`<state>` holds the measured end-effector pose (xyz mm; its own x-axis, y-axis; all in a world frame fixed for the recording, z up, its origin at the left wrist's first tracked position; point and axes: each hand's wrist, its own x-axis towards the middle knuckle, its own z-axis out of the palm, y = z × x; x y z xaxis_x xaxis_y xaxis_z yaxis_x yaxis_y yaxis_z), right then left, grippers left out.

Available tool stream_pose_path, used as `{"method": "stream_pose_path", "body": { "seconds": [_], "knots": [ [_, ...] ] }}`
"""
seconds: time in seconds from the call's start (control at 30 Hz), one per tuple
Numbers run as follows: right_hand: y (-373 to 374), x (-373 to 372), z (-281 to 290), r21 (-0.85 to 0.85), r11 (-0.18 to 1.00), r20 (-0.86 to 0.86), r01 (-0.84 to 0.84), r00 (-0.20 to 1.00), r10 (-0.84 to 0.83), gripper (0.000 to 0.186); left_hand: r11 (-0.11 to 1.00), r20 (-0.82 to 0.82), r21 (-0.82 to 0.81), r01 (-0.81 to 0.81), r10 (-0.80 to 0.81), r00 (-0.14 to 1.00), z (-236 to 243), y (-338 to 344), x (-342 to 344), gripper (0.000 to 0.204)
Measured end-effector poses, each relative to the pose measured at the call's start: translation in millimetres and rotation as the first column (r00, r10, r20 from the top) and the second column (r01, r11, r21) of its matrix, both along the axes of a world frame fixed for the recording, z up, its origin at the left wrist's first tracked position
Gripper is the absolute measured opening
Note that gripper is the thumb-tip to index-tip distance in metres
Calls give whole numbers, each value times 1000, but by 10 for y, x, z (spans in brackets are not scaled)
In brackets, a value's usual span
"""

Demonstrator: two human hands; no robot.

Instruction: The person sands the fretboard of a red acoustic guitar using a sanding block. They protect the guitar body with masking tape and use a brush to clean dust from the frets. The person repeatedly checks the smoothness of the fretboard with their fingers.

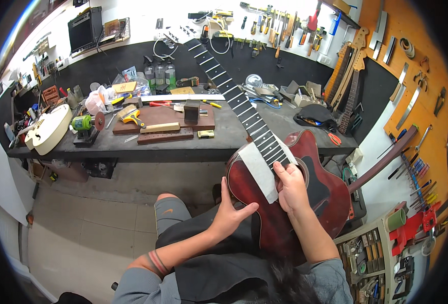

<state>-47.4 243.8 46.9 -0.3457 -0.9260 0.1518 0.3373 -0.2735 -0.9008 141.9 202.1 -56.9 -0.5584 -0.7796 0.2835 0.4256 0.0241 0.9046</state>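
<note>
A dark red acoustic guitar (244,187) leans across my lap, its neck rising toward the bench. Bright frets cross its dark fretboard (238,104). White paper-like strips (257,169) lie on the top along both sides of the fretboard's lower end. There my right hand (291,191) is closed, with the thumb pressed on the fretboard end and the other fingers curled beside the soundhole, partly hidden. Thumb and fingers spread, my left hand (228,215) is open at the left edge of the guitar body; whether it touches the side is unclear.
The dark workbench (183,144) holds a green bench grinder (84,124), a brush (131,116), wooden blocks and spray bottles (160,76). A cream guitar body (49,129) stands at left. Tools hang on the orange board (432,91) at right, above a drawer rack (368,258).
</note>
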Motion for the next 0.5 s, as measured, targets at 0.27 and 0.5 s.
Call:
{"method": "stream_pose_path", "body": {
  "seconds": [0.27, 0.5],
  "knots": [
    [47, 164, 233, -48, 992, 89, 115, 990, -111, 14, 998, -182, -17, -62, 58, 982, 282, -149, -4, 131],
    [-167, 369, 269, -149, 986, 173, 74, 984, -48, 22, 970, -326, -152, -191, 133, 936, 501, -568, 104, 127]
  ]
}}
